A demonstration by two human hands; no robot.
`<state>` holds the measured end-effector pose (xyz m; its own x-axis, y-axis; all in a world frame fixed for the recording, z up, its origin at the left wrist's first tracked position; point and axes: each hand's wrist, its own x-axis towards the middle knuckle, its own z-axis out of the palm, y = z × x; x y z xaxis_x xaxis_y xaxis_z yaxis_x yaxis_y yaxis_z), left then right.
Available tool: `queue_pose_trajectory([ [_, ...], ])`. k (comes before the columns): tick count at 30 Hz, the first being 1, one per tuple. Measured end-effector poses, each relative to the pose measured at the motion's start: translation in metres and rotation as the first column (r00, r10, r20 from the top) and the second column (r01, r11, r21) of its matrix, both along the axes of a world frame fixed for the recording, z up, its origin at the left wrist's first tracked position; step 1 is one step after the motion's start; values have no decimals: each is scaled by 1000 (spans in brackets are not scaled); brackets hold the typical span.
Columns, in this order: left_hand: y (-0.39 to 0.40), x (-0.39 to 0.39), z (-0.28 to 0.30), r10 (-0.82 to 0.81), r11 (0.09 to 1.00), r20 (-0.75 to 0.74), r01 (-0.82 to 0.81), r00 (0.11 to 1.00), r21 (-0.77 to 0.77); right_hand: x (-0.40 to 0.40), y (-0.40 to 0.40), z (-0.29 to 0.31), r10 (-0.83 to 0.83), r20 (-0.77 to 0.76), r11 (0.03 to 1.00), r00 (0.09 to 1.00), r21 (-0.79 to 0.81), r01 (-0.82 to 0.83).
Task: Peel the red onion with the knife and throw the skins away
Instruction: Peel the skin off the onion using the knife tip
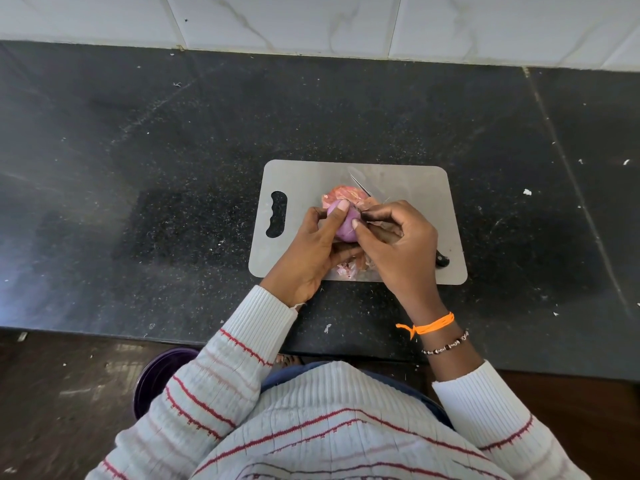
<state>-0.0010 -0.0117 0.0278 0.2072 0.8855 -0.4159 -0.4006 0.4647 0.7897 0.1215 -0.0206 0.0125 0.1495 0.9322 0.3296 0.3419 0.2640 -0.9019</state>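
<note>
Two hands meet over a grey cutting board (415, 188) that lies on the dark speckled table (173, 168). Between them sits the red onion (344, 225), its purple flesh partly bared, held just above the middle of the board. The left hand (317, 251) cups it from the left, fingers curled round it, with the thumb (337, 211) laid over the top. The right hand (398, 244) comes in from the right, fingers curled, its thumb tip (356, 224) pressed against the onion's side; it seems to pinch a bit of skin at the onion's edge, though the exact grip is hard to make out.

The knife (362, 187) lies on the board under the right hand, its blade tip pointing up-left behind the onion and its black handle end (442, 260) showing near the board's right lower edge. Neither hand holds it. Loose pinkish skins (337, 197) lie on the board behind the onion, and more scraps (346, 270) lie near the board's front edge, below the hands.

An orange thread (429, 326) and a beaded bracelet (445, 346) circle the right wrist.
</note>
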Motion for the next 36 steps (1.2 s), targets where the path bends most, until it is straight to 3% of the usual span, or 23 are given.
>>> queue_pose_trajectory([
  [13,-3,3,-2,29,998,4,-29,1000,52,-4,0,-3,-46,-119,996,992,-87,36],
  [20,0,2,-2,31,998,15,-31,999,54,2,-2,1,-1,-231,990,973,-135,-31],
  [24,0,3,-1,39,999,19,-39,999,38,3,-2,-1,58,-167,992,984,-104,-76],
  [29,0,3,-1,73,997,24,-74,997,20,0,-1,-4,10,-15,998,1000,59,-9],
  [36,-3,5,-4,55,998,24,-54,998,-6,-1,3,-6,-30,197,996,980,91,12],
])
